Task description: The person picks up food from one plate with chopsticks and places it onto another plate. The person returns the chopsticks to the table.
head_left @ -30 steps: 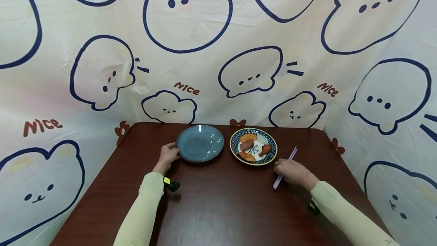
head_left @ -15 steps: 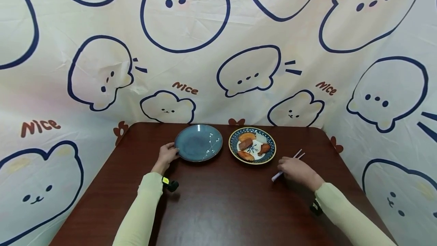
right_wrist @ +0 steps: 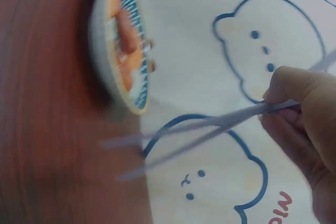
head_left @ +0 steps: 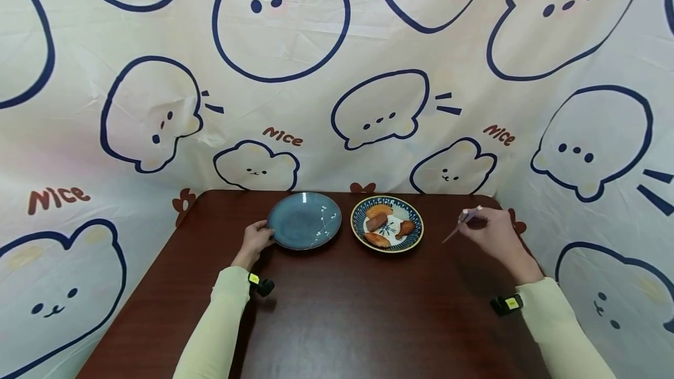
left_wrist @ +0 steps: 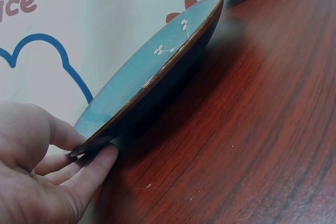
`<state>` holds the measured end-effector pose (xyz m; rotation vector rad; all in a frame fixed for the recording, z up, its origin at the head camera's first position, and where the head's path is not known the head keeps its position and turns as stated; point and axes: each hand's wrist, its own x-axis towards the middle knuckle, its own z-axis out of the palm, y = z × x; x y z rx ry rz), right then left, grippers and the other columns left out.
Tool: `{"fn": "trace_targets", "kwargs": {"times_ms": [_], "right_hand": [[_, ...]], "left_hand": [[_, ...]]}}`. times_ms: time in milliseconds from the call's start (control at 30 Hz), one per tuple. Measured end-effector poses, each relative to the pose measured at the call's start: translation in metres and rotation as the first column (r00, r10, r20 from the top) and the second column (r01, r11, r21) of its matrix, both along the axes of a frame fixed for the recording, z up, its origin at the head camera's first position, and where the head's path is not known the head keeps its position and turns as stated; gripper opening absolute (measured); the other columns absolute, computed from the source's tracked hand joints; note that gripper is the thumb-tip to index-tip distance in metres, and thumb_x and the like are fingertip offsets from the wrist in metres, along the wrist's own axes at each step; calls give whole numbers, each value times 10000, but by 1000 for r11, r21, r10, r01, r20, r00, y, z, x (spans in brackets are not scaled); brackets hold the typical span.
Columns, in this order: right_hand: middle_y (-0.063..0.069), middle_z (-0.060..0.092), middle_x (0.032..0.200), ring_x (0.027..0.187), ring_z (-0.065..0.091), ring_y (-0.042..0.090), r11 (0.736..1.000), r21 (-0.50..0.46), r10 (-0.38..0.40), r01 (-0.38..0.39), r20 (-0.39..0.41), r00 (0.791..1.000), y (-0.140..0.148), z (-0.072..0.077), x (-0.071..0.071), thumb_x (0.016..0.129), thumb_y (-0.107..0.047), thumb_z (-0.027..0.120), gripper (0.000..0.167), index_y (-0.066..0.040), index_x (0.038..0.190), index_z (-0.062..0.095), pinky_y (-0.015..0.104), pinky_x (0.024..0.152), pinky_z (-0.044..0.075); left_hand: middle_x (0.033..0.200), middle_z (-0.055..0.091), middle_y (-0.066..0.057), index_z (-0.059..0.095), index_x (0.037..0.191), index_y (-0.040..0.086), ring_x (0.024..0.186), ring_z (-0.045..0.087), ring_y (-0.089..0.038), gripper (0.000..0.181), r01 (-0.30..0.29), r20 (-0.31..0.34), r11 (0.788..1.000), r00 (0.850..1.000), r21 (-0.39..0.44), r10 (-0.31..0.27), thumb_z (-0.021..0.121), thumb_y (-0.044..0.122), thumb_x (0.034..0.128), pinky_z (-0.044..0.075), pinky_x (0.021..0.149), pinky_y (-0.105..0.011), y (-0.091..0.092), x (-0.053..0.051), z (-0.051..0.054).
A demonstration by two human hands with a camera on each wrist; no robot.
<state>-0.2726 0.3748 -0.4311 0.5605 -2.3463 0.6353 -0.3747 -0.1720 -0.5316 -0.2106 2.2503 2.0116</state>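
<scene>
A blue plate (head_left: 302, 224) with a white flower sprig lies at the left of the table's far side. My left hand (head_left: 255, 243) pinches its near-left rim, and the left wrist view shows fingers on both sides of the edge (left_wrist: 152, 82). Beside it a patterned plate (head_left: 358, 238) with a yellow rim holds several brown and orange food pieces (head_left: 378, 221). To the right of that plate, above the table, my right hand (head_left: 495, 235) holds a pair of pale purple chopsticks (right_wrist: 210, 124) between thumb and fingers. Their tips spread slightly apart, blurred in the right wrist view.
The dark red-brown wooden table (head_left: 347, 309) reaches back to a cloth backdrop (head_left: 310, 104) printed with bear outlines. The same cloth hangs along both sides. A small black camera is strapped to each wrist.
My right hand has lifted the chopsticks off the table, moving right and up, and they now point left and down. The left hand stays on the blue plate's rim.
</scene>
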Motion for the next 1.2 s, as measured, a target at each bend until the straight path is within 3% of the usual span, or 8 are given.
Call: {"fn": "trace_targets", "kwargs": {"times_ms": [167,333,500,733,933,1033,1133,1200], "right_hand": [[95,742,747,636,626,-42,981,-161,-86,111,156,984,-3,13,6,793,-36,850,79,-52,786,774,56,567,515],[95,732,724,606,601,5,979,-135,-120,155,234,965,-7,15,5,790,-58,851,100,-33,750,763,120,533,519],[39,699,695,579,556,72,982,-97,-138,165,240,961,-9,12,-1,807,-74,826,140,-84,716,721,185,507,498],[7,618,659,555,499,59,985,-65,-144,159,193,971,-9,6,-5,849,-64,767,156,-101,748,655,205,478,446],[-42,490,552,450,421,65,989,-91,-96,118,217,972,-10,-2,-10,887,-27,701,221,-106,718,584,207,407,363],[-65,413,546,458,370,71,993,-68,-77,96,240,968,-8,-5,-12,903,-14,665,306,-115,650,524,223,438,326],[-79,371,557,482,351,86,995,-52,-68,90,334,940,-5,-8,-13,943,-44,623,372,-125,613,471,236,470,317],[-70,356,556,478,351,106,993,-58,-65,99,430,900,-2,-9,-13,985,-92,593,396,-115,611,468,250,460,319]], "left_hand": [[1460,441,-357,295,1547,-108,1325,503,-464,534,-3,0,1000,1000,-3,3,468,33,1062,606,946,-333,-1,-2,-1],[1479,420,-354,282,1555,-102,1338,487,-470,541,-1,5,1000,1000,-2,1,464,32,1063,561,1039,-423,-2,-3,-1],[1478,421,-354,290,1553,-101,1343,487,-460,540,-9,5,1000,1000,-2,9,466,43,1063,551,1053,-434,-1,-3,-1],[1453,453,-350,324,1541,-96,1323,510,-452,522,-14,-2,1000,1000,-1,14,470,43,1060,562,1038,-426,0,-2,-2],[1460,433,-364,305,1542,-109,1342,486,-464,528,-12,-8,1000,1000,7,12,464,39,1062,542,1064,-451,0,-2,-1],[1464,431,-366,305,1543,-108,1345,484,-468,526,-13,-5,1000,1000,9,13,463,39,1064,527,1080,-466,0,-2,-2],[1468,427,-366,301,1547,-106,1348,481,-469,531,-10,-4,1000,1000,15,10,465,38,1063,513,1094,-477,0,-2,-3],[1472,425,-364,300,1547,-105,1349,481,-465,533,-10,-3,1000,1000,14,10,466,40,1062,518,1090,-472,0,-2,-3]]}}
